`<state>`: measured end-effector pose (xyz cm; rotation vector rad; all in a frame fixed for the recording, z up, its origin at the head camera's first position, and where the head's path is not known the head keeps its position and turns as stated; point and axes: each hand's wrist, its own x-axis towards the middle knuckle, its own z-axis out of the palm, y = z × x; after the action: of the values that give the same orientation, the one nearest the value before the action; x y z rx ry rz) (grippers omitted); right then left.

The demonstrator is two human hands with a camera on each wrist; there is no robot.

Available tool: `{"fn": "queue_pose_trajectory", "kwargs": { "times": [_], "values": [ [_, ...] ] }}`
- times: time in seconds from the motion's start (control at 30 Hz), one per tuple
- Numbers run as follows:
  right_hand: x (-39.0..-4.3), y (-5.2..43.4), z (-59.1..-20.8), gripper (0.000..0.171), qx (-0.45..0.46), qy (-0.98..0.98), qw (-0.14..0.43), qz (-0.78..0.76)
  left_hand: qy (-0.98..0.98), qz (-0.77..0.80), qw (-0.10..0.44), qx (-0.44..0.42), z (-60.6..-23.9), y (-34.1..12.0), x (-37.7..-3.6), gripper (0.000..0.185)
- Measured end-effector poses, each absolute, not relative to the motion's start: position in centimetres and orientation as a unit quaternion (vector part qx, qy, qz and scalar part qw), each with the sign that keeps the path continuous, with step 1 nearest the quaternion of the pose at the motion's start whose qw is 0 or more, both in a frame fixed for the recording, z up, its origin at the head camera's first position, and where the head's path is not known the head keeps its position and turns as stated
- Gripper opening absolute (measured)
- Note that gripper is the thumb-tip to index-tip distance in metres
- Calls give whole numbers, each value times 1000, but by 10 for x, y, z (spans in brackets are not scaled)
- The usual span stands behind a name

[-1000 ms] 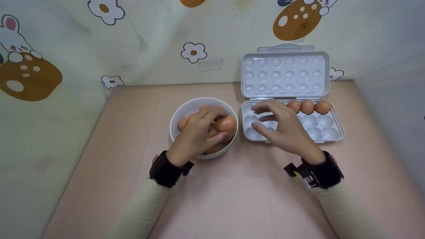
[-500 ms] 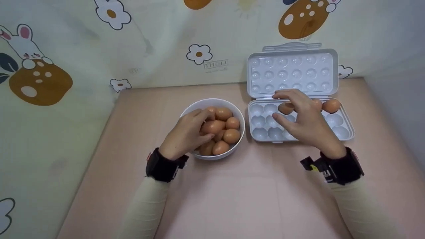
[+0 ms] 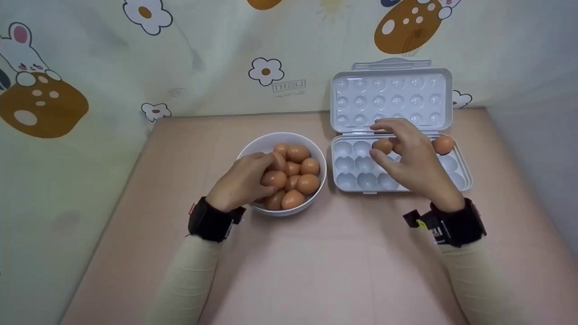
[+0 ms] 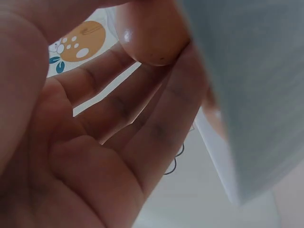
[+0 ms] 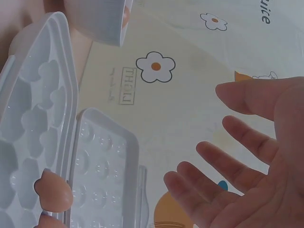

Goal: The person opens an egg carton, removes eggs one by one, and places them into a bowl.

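In the head view my left hand (image 3: 241, 183) reaches into the white bowl (image 3: 321, 160), which is full of brown eggs. Its fingers and thumb are curled round an egg (image 3: 274, 179) at the bowl's left side; the left wrist view has an egg (image 4: 152, 33) against the fingers. My right hand (image 3: 413, 162) hovers over the open white egg carton (image 3: 345, 182), thumb and fingers spread, holding nothing. Brown eggs stand in the carton's back row, one egg (image 3: 383, 146) left of the fingers and another egg (image 3: 443, 144) at the right end. The hand hides part of that row.
The carton's lid (image 3: 392, 100) stands raised against the patterned backdrop (image 3: 212, 58). Bowl and carton sit side by side on the pinkish table (image 3: 307, 266), a narrow gap between them. A pale wall (image 3: 533, 131) rises at the right.
The left hand has shifted left within the bowl, uncovering more eggs. My right hand has moved right over the carton, and an egg in the back row now shows left of its fingers.
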<state>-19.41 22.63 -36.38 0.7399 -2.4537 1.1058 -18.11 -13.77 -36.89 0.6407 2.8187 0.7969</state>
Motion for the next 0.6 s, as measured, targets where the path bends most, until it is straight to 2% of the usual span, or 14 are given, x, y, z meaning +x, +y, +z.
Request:
{"fn": "queue_pose_trajectory", "kwargs": {
  "times": [0.2,0.6],
  "values": [
    [-195,228,-364,46,253,-867,170,394,935,284,95,189,-371,-140,-183,35],
    [-194,231,-363,49,252,-873,167,384,939,284,104,164,-370,-139,-181,39]
  ]
}}
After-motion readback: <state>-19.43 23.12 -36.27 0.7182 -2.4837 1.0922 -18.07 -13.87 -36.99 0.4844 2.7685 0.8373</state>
